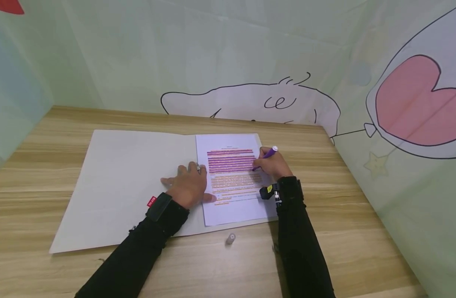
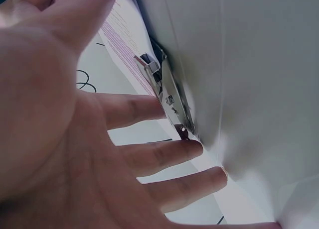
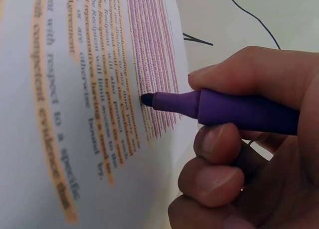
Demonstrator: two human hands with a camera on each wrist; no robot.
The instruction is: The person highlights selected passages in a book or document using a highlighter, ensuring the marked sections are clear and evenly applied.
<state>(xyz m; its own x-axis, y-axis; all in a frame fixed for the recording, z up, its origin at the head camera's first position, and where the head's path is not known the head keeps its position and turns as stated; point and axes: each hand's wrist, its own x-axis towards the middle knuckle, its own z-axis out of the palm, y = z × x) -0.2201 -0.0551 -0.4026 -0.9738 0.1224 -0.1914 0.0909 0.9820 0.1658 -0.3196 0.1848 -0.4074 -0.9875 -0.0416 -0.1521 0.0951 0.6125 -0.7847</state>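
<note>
My right hand (image 1: 278,166) pinches a purple marker (image 3: 244,109) between thumb and fingers. Its dark tip is at the printed lines of a white sheet (image 1: 235,213), beside the right ends of several purple strokes. Lower lines on the sheet carry orange highlighting. With fingers spread, my left hand (image 1: 188,186) rests across the left margin of the sheet and the open white folder (image 1: 127,174) beneath it. In the left wrist view, a metal clip (image 2: 174,99) on the folder stands at the fingers, close to the sheet's edge.
A small greyish marker cap (image 1: 231,239) sits on the wooden table (image 1: 220,273) below the folder's front edge. Behind the table and at both sides rises a pale green printed backdrop (image 1: 213,49).
</note>
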